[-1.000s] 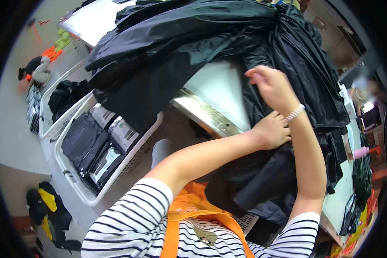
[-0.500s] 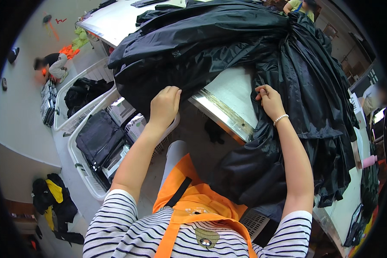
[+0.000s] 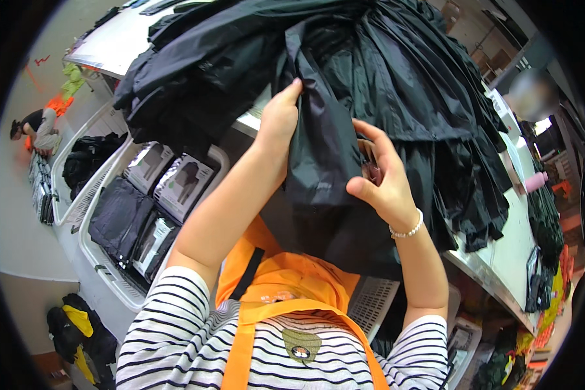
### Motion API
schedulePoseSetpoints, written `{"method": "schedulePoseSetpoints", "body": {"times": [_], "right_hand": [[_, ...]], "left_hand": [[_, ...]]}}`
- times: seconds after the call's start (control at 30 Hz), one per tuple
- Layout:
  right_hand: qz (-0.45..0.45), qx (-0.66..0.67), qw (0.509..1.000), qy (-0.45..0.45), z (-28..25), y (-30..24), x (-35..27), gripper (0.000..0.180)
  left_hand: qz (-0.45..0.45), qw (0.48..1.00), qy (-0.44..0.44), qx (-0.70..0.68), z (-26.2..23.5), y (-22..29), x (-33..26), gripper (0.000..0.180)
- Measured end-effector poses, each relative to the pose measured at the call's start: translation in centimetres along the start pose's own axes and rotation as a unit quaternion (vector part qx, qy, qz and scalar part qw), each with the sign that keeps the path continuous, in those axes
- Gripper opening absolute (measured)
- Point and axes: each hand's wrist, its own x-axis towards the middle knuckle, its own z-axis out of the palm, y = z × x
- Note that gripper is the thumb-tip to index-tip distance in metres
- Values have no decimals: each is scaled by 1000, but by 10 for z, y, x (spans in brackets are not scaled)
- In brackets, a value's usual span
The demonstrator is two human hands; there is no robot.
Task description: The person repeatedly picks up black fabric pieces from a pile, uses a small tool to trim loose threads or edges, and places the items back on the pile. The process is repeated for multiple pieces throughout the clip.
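A large heap of thin, shiny black garments point(image 3: 396, 84) covers the worktable. One black garment panel point(image 3: 318, 149) hangs off the near edge toward my lap. My left hand point(image 3: 281, 123) is closed on its left side, thumb on top of the fabric. On the panel's right side is my right hand point(image 3: 390, 179), wearing a beaded bracelet. Its thumb and fingers are spread and curved beside the cloth. A small dark reddish thing lies in that palm, mostly hidden, and I cannot make out its kind.
To the left, a white basket point(image 3: 114, 276) holds packaged black clothes, with another white basket point(image 3: 62, 195) behind it. A person point(image 3: 38, 130) bends down at the far left. Black and yellow clothes point(image 3: 78, 325) lie on the floor. A pink bottle point(image 3: 536, 181) stands at right.
My left hand has moved up and right, now gripping a panel drawn up between my hands. My right hand has lowered and its fingers have spread. The view has shifted to the right.
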Motion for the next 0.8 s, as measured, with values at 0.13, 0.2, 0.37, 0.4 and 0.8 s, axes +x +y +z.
{"method": "schedulePoseSetpoints", "body": {"times": [0.13, 0.2, 0.37, 0.4, 0.8], "right_hand": [[-129, -191, 970, 73, -13, -3, -40, 96], [-252, -323, 902, 136, -7, -5, -46, 72], [-169, -246, 903, 308, -26, 2, -47, 14], [-127, -155, 921, 333, -35, 11, -45, 23], [49, -15, 917, 395, -75, 58, -79, 9]], "left_hand": [[29, 998, 36, -53, 25, -5, -11, 31], [68, 997, 7, 33, 20, -17, 2, 32], [270, 878, -148, 367, 20, -44, -35, 47], [383, 755, -139, 513, 11, -55, -45, 58], [401, 727, -4, 556, -92, -98, -101, 71]]}}
